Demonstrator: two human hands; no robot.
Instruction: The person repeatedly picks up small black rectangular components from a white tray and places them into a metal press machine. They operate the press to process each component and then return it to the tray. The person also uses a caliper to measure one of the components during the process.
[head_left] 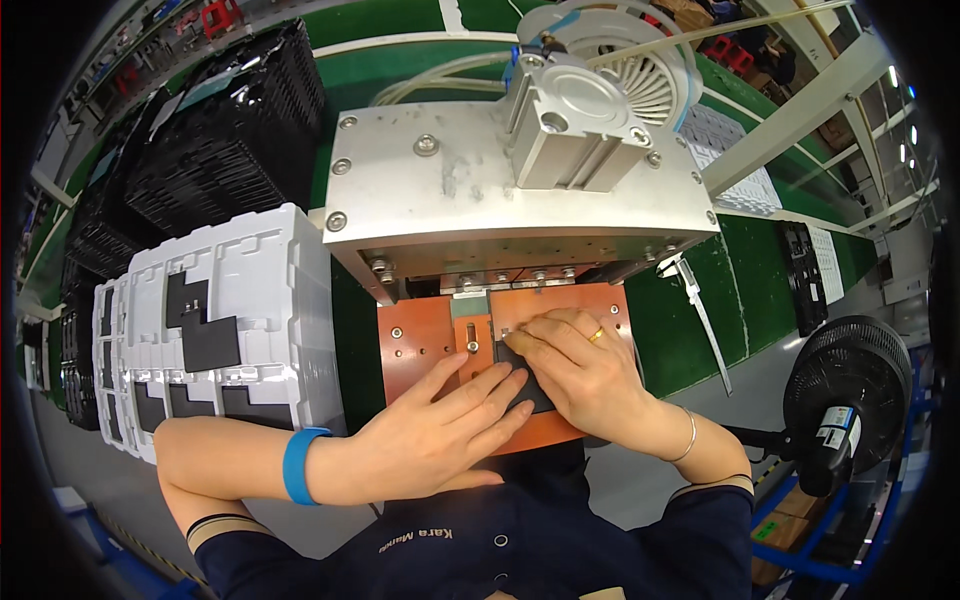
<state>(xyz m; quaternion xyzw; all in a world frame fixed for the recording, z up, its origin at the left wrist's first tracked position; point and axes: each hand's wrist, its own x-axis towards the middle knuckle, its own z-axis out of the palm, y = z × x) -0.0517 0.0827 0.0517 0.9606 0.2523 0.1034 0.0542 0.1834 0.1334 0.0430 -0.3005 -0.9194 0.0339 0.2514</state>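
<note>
A flat black piece (524, 378) lies on the orange fixture plate (415, 340) of a small metal press (430, 180). My left hand (430, 430) is open, its fingers stretched across the plate with the tips on the black piece's left edge. My right hand (585, 370) has its fingers drawn together at the upper part of the piece, near a small metallic spot; its fingertips partly cover what they grip. A raised orange block (473, 348) with a slot and screw stands just left of the piece.
White plastic trays (230, 260) stand stacked at the left, with another black piece (205, 325) on top. Black crates (230, 130) rise behind them. At the right are a caliper (700, 315) on the green bench and a black fan (850, 400). An air cylinder (580, 120) tops the press.
</note>
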